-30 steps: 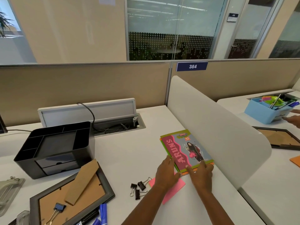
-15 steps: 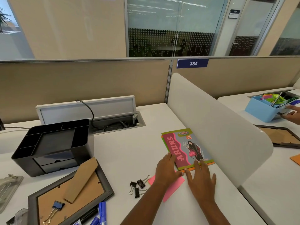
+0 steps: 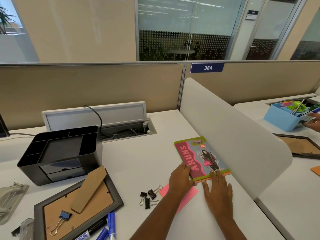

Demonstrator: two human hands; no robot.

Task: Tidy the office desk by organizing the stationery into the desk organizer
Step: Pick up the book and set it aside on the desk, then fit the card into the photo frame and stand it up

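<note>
Head view: white desk [image 3: 138, 161], cubicle 384

- Black plastic desk organizer [image 3: 58, 153] stands toward the far left corner of the desk, with open compartments on top and two small drawers facing the near edge
- Glossy notebook with a pink, green and grey cover [image 3: 199, 158] lies flat along the desk's right edge, just beside the curved white divider panel [image 3: 233, 135]. An orange sheet shows under its near edge
- Left hand [image 3: 180, 181] rests on the notebook's near left corner, fingers relaxed and laid on the cover, gripping nothing
- Right hand [image 3: 217, 191] lies flat with fingers spread and its fingertips touch the notebook's near edge
- Pink paper sheet [image 3: 190, 196] lies partly under the left forearm
- Three black binder clips [image 3: 149, 196] cluster just left of the pink sheet
- Dark picture frame, cardboard back up [image 3: 78, 201], sits at the near left with a blue binder clip [image 3: 65, 216] on it
- Blue marker pens [image 3: 110, 226] lie by the near edge, beside the frame
</note>
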